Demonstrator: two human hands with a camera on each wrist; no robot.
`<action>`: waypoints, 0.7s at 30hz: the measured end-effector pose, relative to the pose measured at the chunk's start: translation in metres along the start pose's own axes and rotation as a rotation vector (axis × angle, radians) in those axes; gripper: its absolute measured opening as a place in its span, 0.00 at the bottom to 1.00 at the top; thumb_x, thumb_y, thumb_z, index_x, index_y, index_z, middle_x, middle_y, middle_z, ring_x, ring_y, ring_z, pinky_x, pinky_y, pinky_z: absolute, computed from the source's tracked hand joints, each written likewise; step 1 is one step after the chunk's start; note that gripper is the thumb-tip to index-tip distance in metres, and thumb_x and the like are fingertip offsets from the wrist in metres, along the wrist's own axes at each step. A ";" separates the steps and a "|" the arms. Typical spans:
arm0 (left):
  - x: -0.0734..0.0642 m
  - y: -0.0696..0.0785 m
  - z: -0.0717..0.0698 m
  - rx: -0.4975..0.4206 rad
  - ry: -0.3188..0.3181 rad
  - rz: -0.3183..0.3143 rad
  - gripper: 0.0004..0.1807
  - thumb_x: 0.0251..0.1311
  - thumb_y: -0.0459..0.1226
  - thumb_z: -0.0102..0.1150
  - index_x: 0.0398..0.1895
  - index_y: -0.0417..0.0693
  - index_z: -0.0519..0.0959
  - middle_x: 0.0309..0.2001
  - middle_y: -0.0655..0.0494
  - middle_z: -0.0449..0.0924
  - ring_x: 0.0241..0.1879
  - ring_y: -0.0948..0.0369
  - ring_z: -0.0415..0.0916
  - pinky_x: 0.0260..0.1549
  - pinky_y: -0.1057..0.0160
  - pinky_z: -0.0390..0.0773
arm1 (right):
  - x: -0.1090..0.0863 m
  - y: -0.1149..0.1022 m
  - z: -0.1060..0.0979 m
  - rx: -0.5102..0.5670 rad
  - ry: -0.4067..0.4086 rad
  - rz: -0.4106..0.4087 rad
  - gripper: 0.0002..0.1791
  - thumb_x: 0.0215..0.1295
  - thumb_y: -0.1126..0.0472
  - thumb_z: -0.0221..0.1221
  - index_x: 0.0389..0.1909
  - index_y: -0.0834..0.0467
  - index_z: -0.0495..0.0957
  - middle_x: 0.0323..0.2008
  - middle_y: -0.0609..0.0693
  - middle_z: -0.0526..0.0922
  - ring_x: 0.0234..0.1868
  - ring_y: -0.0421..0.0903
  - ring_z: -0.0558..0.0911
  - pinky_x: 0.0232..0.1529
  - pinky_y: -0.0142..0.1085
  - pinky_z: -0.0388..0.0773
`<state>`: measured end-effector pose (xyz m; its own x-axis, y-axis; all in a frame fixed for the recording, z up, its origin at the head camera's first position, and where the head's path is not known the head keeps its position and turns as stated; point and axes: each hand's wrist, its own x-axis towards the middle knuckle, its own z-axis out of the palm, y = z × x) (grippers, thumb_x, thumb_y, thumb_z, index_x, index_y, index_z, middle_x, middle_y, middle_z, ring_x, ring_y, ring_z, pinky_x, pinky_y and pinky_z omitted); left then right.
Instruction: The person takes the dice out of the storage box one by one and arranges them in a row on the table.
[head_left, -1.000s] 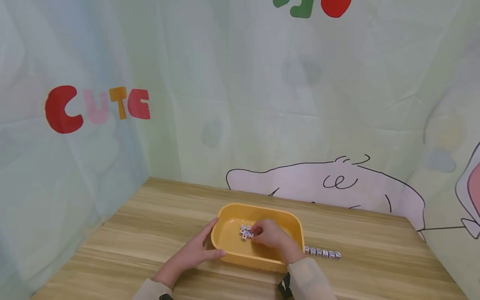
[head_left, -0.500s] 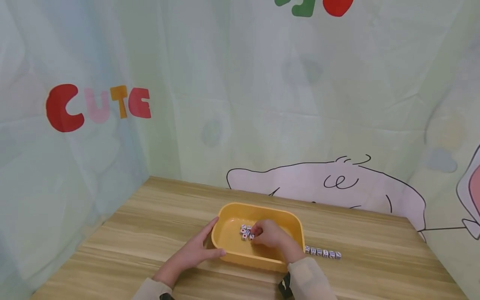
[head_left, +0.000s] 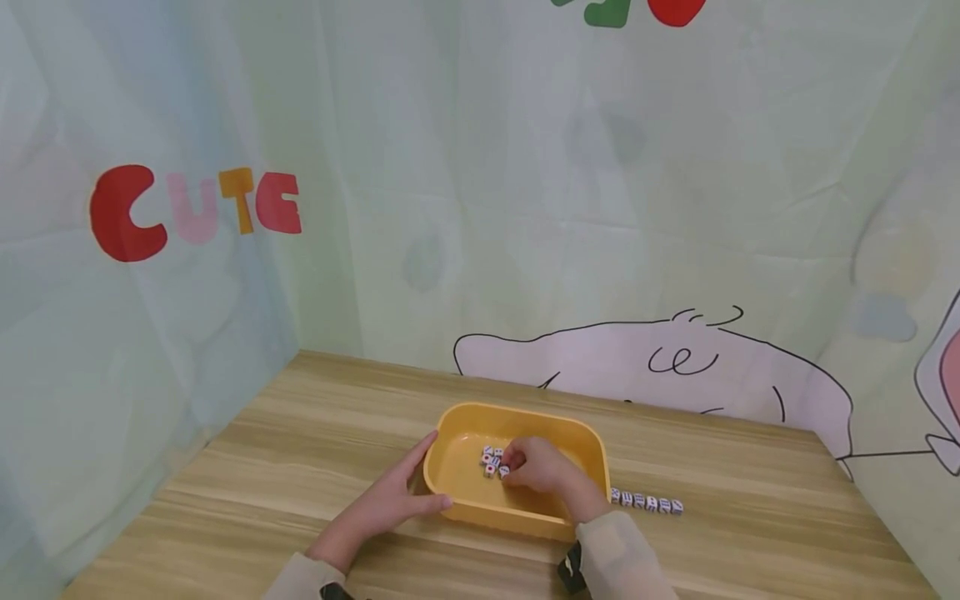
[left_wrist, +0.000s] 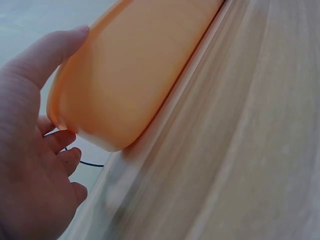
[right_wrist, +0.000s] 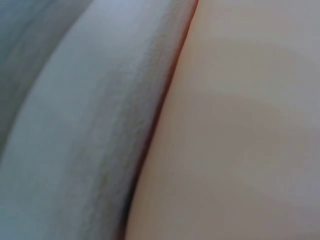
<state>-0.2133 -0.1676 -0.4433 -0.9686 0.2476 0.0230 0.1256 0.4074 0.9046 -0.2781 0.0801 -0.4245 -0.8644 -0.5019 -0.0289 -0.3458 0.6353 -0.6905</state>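
Observation:
A yellow plastic basin stands on the wooden table. My left hand grips its left end, thumb at the near side and fingers at the far left. In the left wrist view the thumb lies over the basin's rim and the other fingers curl below it. Inside the basin, my right hand reaches down, fingertips pinching a die at the edge of a small cluster of white dice. The fingertips partly cover that cluster. The right wrist view shows only blurred pale surfaces, no fingers.
A straight row of several dice lies on the table just right of the basin. A printed cloth hangs behind the table and along its left side.
Both hands, the basin and the dice hold almost the same places. Only the head view has shifted very slightly.

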 end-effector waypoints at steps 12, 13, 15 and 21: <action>-0.001 0.001 -0.001 0.008 -0.004 0.007 0.55 0.50 0.46 0.72 0.77 0.50 0.49 0.75 0.44 0.49 0.74 0.42 0.43 0.69 0.37 0.43 | -0.002 0.000 -0.001 -0.017 -0.001 -0.016 0.06 0.53 0.69 0.67 0.30 0.64 0.79 0.25 0.46 0.78 0.27 0.39 0.72 0.30 0.28 0.73; -0.001 0.001 -0.001 0.009 -0.003 0.007 0.55 0.50 0.46 0.72 0.77 0.51 0.49 0.75 0.44 0.49 0.74 0.42 0.43 0.69 0.36 0.43 | -0.002 0.000 -0.002 -0.017 0.000 -0.021 0.06 0.53 0.69 0.67 0.30 0.64 0.79 0.25 0.45 0.78 0.27 0.39 0.72 0.30 0.28 0.73; -0.001 0.000 -0.001 0.010 0.001 0.006 0.55 0.49 0.46 0.73 0.77 0.51 0.50 0.75 0.43 0.49 0.74 0.42 0.44 0.69 0.36 0.43 | -0.003 0.000 -0.003 -0.015 0.001 -0.030 0.06 0.54 0.68 0.67 0.30 0.64 0.80 0.25 0.45 0.78 0.28 0.39 0.72 0.29 0.28 0.73; -0.002 -0.001 -0.001 0.012 0.006 0.018 0.55 0.48 0.47 0.73 0.76 0.49 0.50 0.75 0.42 0.50 0.73 0.41 0.44 0.68 0.36 0.44 | -0.009 -0.003 -0.011 -0.028 0.021 -0.067 0.06 0.54 0.67 0.67 0.31 0.63 0.81 0.26 0.46 0.79 0.28 0.39 0.73 0.30 0.30 0.74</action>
<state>-0.2120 -0.1695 -0.4440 -0.9674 0.2497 0.0424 0.1460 0.4131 0.8989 -0.2736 0.0891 -0.4143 -0.8461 -0.5320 0.0320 -0.4132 0.6168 -0.6699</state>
